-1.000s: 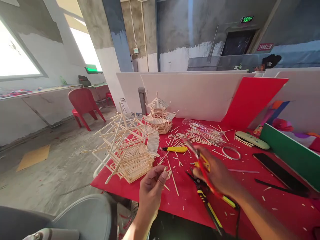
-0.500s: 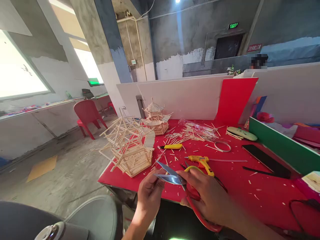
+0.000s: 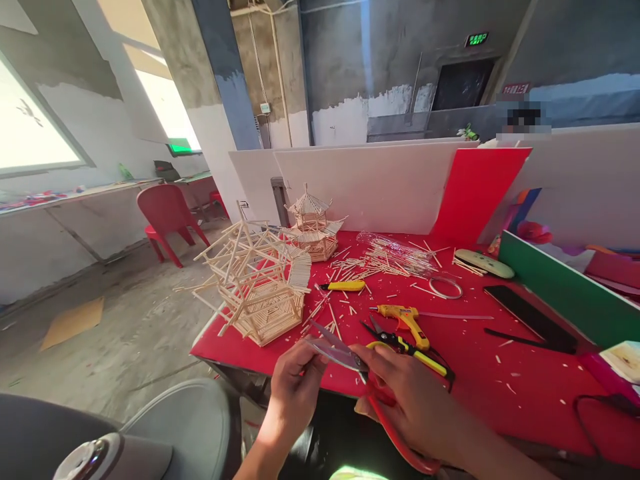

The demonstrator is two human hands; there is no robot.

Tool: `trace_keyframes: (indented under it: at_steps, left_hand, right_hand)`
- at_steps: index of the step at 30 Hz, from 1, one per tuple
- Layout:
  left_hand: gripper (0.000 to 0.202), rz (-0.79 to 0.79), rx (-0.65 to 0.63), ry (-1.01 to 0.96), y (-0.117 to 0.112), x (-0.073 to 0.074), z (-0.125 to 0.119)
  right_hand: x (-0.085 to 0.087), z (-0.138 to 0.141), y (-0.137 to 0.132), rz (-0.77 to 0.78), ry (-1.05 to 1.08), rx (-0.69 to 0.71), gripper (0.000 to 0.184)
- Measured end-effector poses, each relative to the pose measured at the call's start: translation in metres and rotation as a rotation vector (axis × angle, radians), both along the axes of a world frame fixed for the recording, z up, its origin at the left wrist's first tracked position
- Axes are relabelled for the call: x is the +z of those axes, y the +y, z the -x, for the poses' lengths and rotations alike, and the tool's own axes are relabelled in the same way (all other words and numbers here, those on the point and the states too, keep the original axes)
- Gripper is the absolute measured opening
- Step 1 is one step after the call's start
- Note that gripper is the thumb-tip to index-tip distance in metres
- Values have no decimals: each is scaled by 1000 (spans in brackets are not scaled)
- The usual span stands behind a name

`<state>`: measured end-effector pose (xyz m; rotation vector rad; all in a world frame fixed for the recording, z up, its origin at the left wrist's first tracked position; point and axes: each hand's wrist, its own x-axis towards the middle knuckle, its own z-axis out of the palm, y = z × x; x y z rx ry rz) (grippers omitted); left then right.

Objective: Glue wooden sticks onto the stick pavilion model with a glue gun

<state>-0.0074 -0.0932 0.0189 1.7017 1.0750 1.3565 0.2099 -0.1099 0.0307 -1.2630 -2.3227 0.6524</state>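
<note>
Scissors [image 3: 345,357] with red handles are gripped in my right hand [image 3: 410,397], their blades pointing left over the table's front edge. My left hand [image 3: 296,383] is closed in a pinch right at the blades; whatever its fingertips hold is too small or hidden to make out. Beyond the hands stands an open frame model of thin wooden sticks [image 3: 273,317] with a hexagonal slatted base. Farther back is a small stick pagoda [image 3: 313,237]. To the right of the scissors lie pruning shears [image 3: 423,360] with black and yellow handles and a yellow glue gun [image 3: 407,320].
On the red table [image 3: 480,380] lie a yellow utility knife [image 3: 345,285], loose sticks by a clear bag [image 3: 395,260], a tape ring [image 3: 446,288] and a black flat object [image 3: 525,317]. A green board [image 3: 555,293] borders the right. A grey stool [image 3: 185,427] stands left.
The scissor blades have come closer together. My view has tilted down slightly, and both hands have shifted a little left in it. More of the pruning shears shows now.
</note>
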Motion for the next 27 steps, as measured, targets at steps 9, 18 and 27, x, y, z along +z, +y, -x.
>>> trace_keyframes:
  at_steps: [9,18,27]
  left_hand:
    - [24,65,4,-79,1,-12,4]
    - [20,34,-56,-144,13,-19,10]
    - [24,115,-33,-154,20,-25,12]
  right_hand:
    - [-10,7,4,64,62,28,53]
    - [-6,10,11,90,-1,21,55]
    - [-14,17,20,113,-2,13,54]
